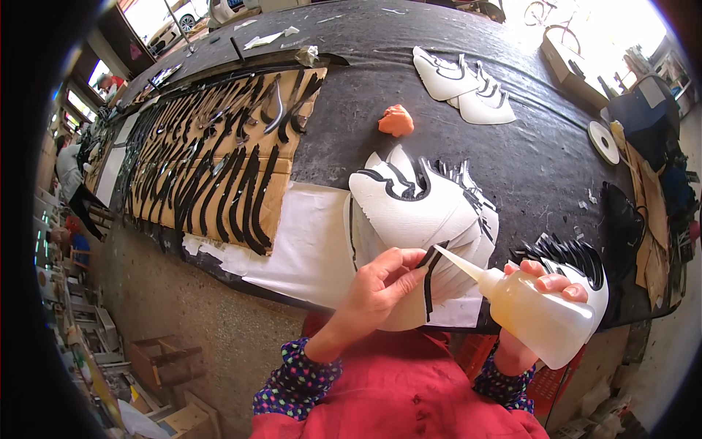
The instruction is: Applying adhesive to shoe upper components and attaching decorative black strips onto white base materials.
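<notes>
My left hand pinches a narrow black strip between thumb and fingers, at the edge of the stacked white pieces. Wrapped in my right hand is a translucent squeeze bottle with yellowish liquid inside. It is tilted, and its long thin nozzle meets or nearly meets the strip's upper end; I cannot tell which. Under and beyond my left hand lies a pile of curved white pieces, some with black trim. Another white piece shows behind the bottle, next to a bunch of black strips.
Cardboard on the left carries rows of curved black strips. A white sheet lies beside it. Farther off are an orange lump, more white pieces and a white roll. People are at the far left.
</notes>
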Demonstrator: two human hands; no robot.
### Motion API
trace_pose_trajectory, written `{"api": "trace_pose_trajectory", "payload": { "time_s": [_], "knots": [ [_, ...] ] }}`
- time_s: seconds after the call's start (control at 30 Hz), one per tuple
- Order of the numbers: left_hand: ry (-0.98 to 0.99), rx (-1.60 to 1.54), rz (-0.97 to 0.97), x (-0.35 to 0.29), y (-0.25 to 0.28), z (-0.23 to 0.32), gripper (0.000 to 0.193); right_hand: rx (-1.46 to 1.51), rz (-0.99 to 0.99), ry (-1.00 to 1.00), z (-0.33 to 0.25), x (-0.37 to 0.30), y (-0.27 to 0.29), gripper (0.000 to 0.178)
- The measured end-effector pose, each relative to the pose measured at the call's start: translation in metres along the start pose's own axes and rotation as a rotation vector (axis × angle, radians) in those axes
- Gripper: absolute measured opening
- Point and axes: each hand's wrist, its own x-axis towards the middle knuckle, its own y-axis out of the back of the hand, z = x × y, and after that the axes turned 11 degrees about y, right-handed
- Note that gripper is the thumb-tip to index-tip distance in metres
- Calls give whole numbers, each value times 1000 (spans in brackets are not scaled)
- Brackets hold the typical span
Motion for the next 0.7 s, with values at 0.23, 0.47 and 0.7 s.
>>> {"api": "trace_pose_trajectory", "payload": {
  "time_s": [0.23, 0.47, 0.7],
  "knots": [
    [-19, 22, 21, 1, 2, -1, 26, -63, 48, 1, -4, 1, 0, 38],
    [-9, -8, 19, 0, 1, 0, 26, 54, -45, -7, 1, 0, 1, 38],
    [-6, -36, 25, 2, 2, -3, 26, -12, 14, -4, -2, -1, 5, 39]
  ]
}}
